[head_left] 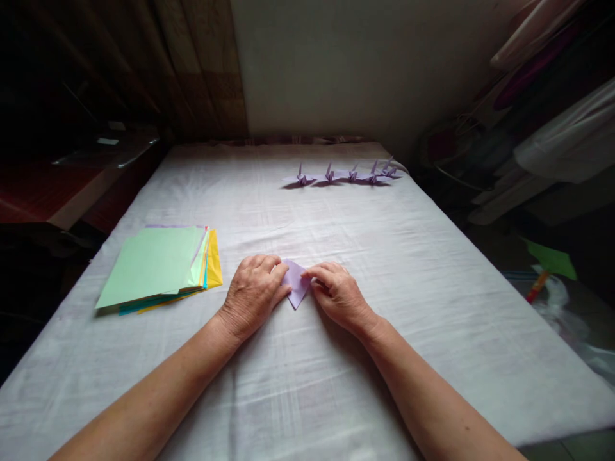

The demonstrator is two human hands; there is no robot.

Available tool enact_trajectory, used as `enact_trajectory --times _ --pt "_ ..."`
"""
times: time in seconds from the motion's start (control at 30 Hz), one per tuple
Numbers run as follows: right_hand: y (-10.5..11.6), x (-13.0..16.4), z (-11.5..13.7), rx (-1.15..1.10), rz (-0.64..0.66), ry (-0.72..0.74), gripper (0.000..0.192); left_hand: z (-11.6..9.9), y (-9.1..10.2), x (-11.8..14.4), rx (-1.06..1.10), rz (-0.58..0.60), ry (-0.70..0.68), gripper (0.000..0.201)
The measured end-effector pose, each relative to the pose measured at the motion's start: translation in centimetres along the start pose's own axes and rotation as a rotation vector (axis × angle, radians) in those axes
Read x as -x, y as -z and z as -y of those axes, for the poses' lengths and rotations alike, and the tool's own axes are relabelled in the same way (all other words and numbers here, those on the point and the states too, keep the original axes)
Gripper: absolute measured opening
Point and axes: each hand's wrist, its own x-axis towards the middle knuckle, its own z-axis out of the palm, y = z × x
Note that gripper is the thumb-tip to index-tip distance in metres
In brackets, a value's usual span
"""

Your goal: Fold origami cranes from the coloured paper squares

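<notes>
A small piece of purple origami paper (296, 285), folded to a diamond shape with one point toward me, lies on the cloth between both hands. My left hand (254, 289) rests over its left edge, thumb and fingers bent onto the paper. From the other side, my right hand (339, 293) pinches the right corner between thumb and forefinger, its other fingers curled in. The paper's left corner is hidden beneath my left fingers.
Left of my hands lies a stack of coloured paper (154, 266), pale green on top. Several folded purple paper cranes (329, 174) stand in a row at the table's far right. A white cloth (230, 198) covers the table. Hanging clothes (567, 141) are beyond its right edge.
</notes>
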Motion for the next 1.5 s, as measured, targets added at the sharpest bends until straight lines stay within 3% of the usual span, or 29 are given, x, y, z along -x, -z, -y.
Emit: enact_trajectory --times 0.13,0.3,0.57,0.77,1.03,1.3,1.5 --pt "0.2 -0.1 -0.3 0.135 0.004 0.085 0.026 -0.1 0.2 0.0 0.013 0.045 -0.079 0.008" --pt "0.7 0.0 0.2 0.243 0.040 0.151 0.014 -1.3 0.7 1.6 0.098 0.064 -0.078 0.013" --pt "1.0 -0.1 -0.4 0.155 0.076 0.208 0.015 -0.8 0.1 3.5 0.159 -0.004 -0.092 0.019" --pt "1.3 -0.7 -2.0 0.044 0.126 0.182 0.008 -1.1 0.2 3.9 0.188 -0.083 -0.067 0.017" --pt "1.0 -2.2 -0.6 0.111 0.159 0.068 0.007 -1.1 0.1 4.3 0.211 -0.093 -0.079 0.020" --pt "0.2 -2.3 -0.1 0.159 0.112 0.012 0.009 -0.9 0.1 4.8 0.213 -0.079 -0.075 0.022" --pt "0.0 -2.2 -0.1 0.165 0.088 0.025 0.010 -0.5 0.1 5.2 0.135 -0.032 -0.195 0.029"
